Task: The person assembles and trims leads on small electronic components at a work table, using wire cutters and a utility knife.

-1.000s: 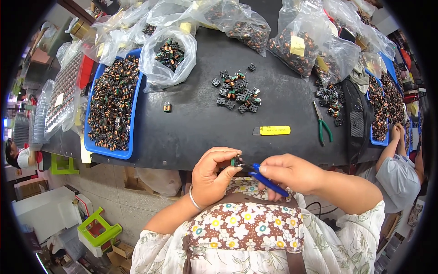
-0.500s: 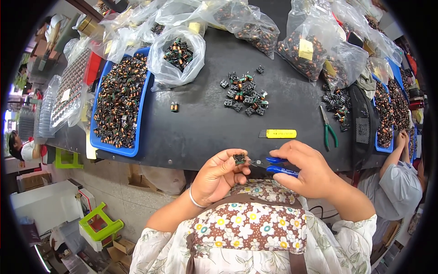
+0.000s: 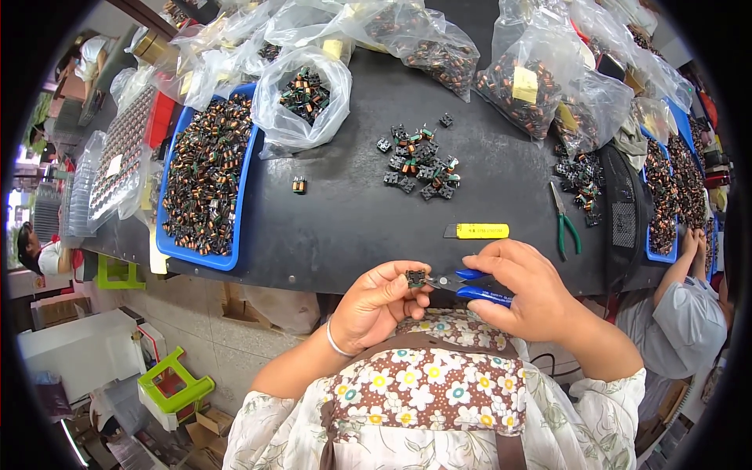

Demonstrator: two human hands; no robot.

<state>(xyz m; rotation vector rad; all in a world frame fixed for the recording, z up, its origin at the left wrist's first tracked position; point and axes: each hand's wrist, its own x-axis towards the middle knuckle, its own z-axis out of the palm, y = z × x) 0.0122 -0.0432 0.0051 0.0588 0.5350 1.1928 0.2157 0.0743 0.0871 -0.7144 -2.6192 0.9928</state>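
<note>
Between the thumb and fingers of my left hand is a small black coil component, held up at the table's front edge. My right hand grips the blue handles of a pair of cutting pliers. The pliers' metal jaws point left and reach the component's right side; whether they touch it I cannot tell. Just beyond my hands lies a yellow utility knife. Farther back is a loose pile of black and copper coil components, with a single coil component to its left.
A blue tray full of coils stands at the left, beside an opened plastic bag of components. Green-handled pliers lie to the right, near another component pile. More filled bags line the back. A co-worker sits at the right.
My left hand has shifted slightly right and down with the component. The pliers' jaws have come up against or beside it. My right hand has barely moved.
</note>
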